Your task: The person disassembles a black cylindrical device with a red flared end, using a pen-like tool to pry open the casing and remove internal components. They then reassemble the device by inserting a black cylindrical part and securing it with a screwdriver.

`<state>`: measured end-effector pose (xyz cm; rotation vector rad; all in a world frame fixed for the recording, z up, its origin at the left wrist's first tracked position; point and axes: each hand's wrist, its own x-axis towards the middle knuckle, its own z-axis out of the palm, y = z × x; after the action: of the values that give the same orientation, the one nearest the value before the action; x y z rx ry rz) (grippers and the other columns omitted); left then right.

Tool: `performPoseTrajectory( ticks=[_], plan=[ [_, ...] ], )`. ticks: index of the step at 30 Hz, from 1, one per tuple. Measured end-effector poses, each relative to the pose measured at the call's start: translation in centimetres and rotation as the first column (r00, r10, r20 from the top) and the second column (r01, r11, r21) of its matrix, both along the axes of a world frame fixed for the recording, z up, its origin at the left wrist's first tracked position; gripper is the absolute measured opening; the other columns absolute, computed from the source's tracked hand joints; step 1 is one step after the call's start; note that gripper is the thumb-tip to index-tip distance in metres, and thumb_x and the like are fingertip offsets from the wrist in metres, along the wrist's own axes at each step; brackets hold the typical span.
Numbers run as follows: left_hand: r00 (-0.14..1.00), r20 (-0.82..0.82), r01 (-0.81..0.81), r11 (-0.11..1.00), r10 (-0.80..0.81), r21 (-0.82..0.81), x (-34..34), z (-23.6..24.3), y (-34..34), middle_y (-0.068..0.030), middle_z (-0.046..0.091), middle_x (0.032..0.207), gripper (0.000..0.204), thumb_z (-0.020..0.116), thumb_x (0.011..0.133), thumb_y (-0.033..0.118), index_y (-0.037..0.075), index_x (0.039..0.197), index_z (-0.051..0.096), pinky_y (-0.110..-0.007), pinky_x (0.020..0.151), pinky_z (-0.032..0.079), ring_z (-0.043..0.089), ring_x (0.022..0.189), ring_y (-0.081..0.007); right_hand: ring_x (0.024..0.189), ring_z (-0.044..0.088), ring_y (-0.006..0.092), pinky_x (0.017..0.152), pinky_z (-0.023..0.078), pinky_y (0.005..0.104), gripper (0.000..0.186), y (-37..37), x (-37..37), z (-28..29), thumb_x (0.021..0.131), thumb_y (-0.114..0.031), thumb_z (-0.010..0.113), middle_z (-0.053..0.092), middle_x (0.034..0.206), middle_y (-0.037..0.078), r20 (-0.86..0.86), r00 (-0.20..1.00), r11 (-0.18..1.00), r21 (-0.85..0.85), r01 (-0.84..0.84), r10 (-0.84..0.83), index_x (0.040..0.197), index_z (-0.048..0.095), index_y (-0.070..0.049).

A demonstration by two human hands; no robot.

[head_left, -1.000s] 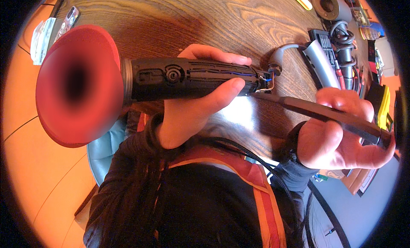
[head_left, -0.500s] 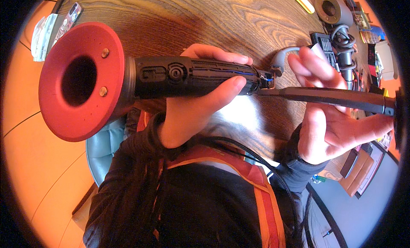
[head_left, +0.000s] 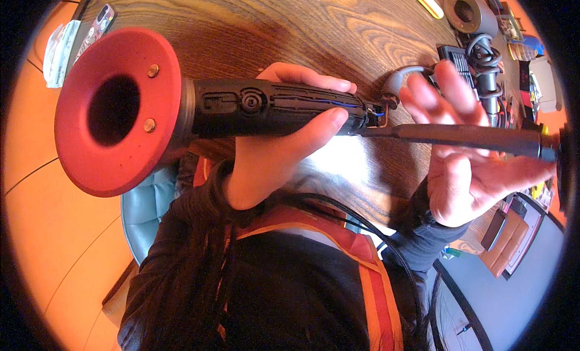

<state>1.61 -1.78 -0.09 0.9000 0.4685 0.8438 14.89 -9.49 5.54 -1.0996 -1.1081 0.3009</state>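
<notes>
A hair dryer with a red, ring-shaped head (head_left: pixel 163 103) lies across my left hand (head_left: pixel 284 151). My left fingers and thumb wrap round its black handle (head_left: pixel 254 106), whose outer cover is off. Blue wires (head_left: pixel 379 114) show at the handle's open end, beside a grey cord piece (head_left: pixel 399 85). A long dark screwdriver (head_left: pixel 471 138) meets that end with its thin tip. My right hand (head_left: pixel 453 164) is behind the screwdriver, fingers spread and partly blurred, one digit reaching toward its far end. The exact contact there is hidden at the picture's rim.
On the wooden table (head_left: pixel 338 25), a second, grey hair dryer (head_left: pixel 483 19) with wrapped cord (head_left: pixel 486 55) stands at the far right. Near it are a black bit case (head_left: pixel 453 58) and a yellow tool (head_left: pixel 427 2). A phone (head_left: pixel 103 22) lies far left. Black cables (head_left: pixel 368 227) cross my front.
My right fingers have moved and spread around the screwdriver, and its outer end has shifted slightly. The red head has tilted a little; my left hand keeps its grip on the handle.
</notes>
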Motion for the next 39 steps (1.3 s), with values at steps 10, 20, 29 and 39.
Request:
performPoseTrajectory(
  ticks=[10, 20, 29, 39],
  plan=[
    [0.999, -0.009, -0.031, 0.999, 0.031, 0.014, 0.1, -0.1, -0.1, -0.0142, 0.061, 0.098, 0.030, 0.064, 0.073, -0.002, 0.002, 0.097, 0.046, -0.029, 0.083, 0.047, 0.058, 0.094, -0.0173, 0.086, 0.060, 0.0360, 0.074, 0.051, 0.0533, 0.071, 0.1, -0.9, 0.4, 0.086, -0.004, 0.050, 0.057, 0.099, 0.024, -0.167, 0.985, 0.999, 0.007, -0.051, 0.051, 0.136, 0.010, -0.037],
    [0.999, 0.012, -0.053, 0.999, 0.053, -0.007, 0.3, -0.3, -0.1, -0.0142, 0.061, 0.098, 0.031, 0.064, 0.073, -0.002, 0.001, 0.098, 0.045, -0.029, 0.082, 0.047, 0.058, 0.093, -0.0175, 0.076, 0.062, 0.0299, 0.073, 0.051, 0.0558, 0.067, -0.6, 0.8, 0.2, 0.085, -0.001, 0.050, 0.058, 0.091, 0.021, -0.030, 0.995, 0.994, 0.066, -0.090, 0.092, 0.133, 0.019, -0.036],
    [0.999, 0.026, -0.038, 0.999, 0.038, 0.014, 0.2, -0.2, 0.0, -0.0141, 0.061, 0.098, 0.030, 0.064, 0.074, -0.002, 0.001, 0.098, 0.046, -0.029, 0.083, 0.047, 0.058, 0.093, -0.0168, 0.082, 0.062, 0.0320, 0.079, 0.046, 0.0595, 0.066, 0.2, -0.6, -0.3, 0.087, -0.008, 0.051, 0.060, 0.093, 0.018, -0.068, 0.987, 0.989, -0.036, 0.144, -0.147, 0.134, 0.015, -0.037],
    [1.000, -0.019, -0.007, 1.000, 0.007, 0.010, 0.0, -0.1, -0.1, -0.0159, 0.059, 0.099, 0.027, 0.059, 0.076, 0.003, 0.002, 0.099, 0.046, -0.040, 0.089, 0.042, 0.056, 0.098, -0.0277, 0.074, 0.064, 0.0267, 0.078, 0.047, 0.0578, 0.078, 0.2, 0.6, -0.1, 0.079, -0.003, 0.060, 0.061, 0.085, 0.018, 0.132, 0.986, 0.994, 0.028, 0.102, -0.105, 0.136, 0.012, -0.028]
  ],
)
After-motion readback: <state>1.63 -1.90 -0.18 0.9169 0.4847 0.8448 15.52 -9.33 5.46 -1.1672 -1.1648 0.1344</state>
